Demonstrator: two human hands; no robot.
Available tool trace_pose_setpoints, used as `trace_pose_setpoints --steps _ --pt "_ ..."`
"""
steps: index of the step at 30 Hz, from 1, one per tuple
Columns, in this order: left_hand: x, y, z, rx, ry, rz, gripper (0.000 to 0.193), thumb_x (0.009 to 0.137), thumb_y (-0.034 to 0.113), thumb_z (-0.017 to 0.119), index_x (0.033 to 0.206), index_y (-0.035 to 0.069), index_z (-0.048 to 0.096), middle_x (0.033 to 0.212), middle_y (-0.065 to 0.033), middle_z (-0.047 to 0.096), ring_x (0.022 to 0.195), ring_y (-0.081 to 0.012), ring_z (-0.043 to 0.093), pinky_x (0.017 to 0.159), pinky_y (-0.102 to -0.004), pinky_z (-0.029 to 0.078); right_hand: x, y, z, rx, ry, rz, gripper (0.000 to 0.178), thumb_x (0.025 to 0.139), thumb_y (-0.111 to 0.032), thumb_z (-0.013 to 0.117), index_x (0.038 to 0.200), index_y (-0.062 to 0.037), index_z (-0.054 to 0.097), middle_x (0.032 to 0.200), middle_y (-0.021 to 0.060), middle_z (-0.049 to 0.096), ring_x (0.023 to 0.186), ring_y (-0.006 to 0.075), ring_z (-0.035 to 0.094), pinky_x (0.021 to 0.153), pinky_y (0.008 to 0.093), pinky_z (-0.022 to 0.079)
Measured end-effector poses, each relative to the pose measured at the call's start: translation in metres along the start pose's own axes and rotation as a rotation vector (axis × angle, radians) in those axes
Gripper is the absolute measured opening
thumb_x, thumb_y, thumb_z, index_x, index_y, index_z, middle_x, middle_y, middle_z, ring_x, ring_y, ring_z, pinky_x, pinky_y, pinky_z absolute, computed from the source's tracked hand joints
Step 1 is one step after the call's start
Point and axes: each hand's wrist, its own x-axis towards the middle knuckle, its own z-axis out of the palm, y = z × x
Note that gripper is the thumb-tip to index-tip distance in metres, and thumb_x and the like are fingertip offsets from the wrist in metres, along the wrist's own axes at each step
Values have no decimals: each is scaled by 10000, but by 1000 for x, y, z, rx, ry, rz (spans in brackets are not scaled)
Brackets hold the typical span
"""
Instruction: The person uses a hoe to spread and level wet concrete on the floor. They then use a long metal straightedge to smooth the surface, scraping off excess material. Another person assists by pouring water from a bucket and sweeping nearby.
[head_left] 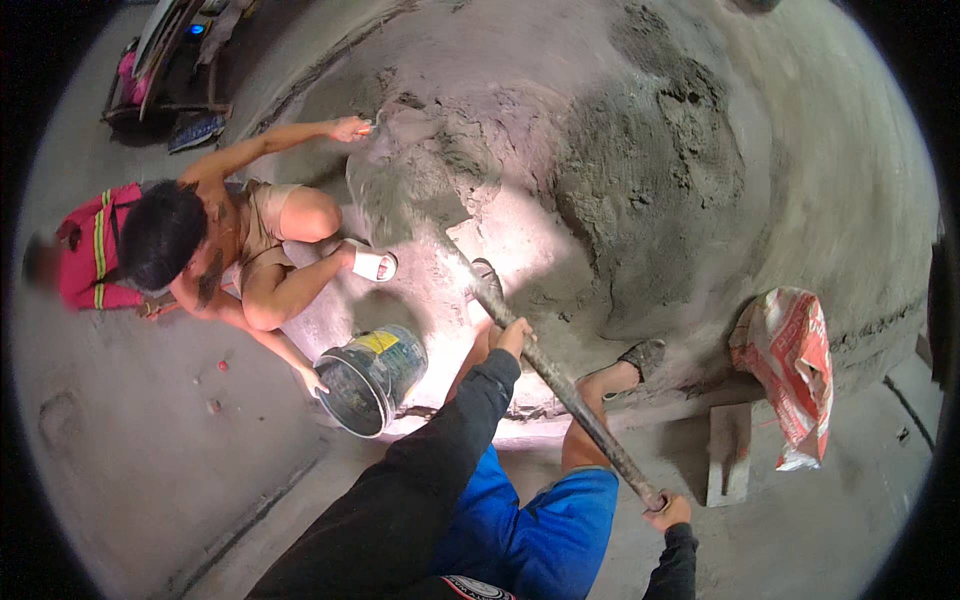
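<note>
A long-handled shovel (575, 405) runs slantwise across the view in front of me. My left hand (514, 338) is wrapped round its middle, and my right hand (668, 512) grips the handle near its lower right end. The far end with the blade reaches into grey wet mortar (455, 150); the blade is partly hidden there. To the right of it rises a darker heap of mortar (650, 190). At the left a squatting co-worker (215, 235) rests one hand on a tilted, mortar-stained bucket (400, 360) and holds a small tool, perhaps a trowel, in the other.
A red and white sack (795, 365) lies crumpled at the right, close to a flat rectangular board or float (729, 455). My feet stand at the edge of the mortar. A red vest (95, 250) is behind the co-worker, with a dark rack-like object (165, 115) at upper left.
</note>
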Motion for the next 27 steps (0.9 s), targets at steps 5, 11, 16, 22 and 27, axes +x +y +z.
trace_pose_setpoints --steps 5,11,16,22,27 --pt "-8 -53 16 -446 -104 -204 190 735 215 548 644 65 472 585 -100 486 510 -256 487 516 -401 427 -36 44 17 -47 -286 180 318 544 -301 711 717 -44 646 643 174 608 623 322 607 590 369 484" --pt "-25 -206 65 -358 -272 -424 260 755 288 551 595 98 474 534 -51 460 487 -211 483 482 -338 419 -131 38 -2 -359 -92 359 429 667 -378 634 1008 -117 620 861 192 630 838 344 610 749 440 487" --pt "-76 -209 62 -512 -419 -690 229 770 213 612 638 87 475 544 -50 485 444 -192 481 448 -332 423 -187 -17 3 -382 -216 611 411 680 -392 606 986 -119 630 875 181 636 834 355 612 726 454 493" --pt "34 -156 -32 -279 -363 -593 255 775 266 600 608 91 519 492 -71 486 449 -202 503 429 -334 420 -155 -50 106 -213 -210 464 403 679 -372 608 950 -75 630 866 212 626 799 372 610 706 457 491" --pt "173 -20 -107 41 -278 -204 313 756 218 583 541 -6 544 484 -92 537 448 -215 551 459 -347 446 -44 -218 166 3 -116 265 293 557 -256 628 690 5 631 645 253 573 658 395 602 627 439 492"
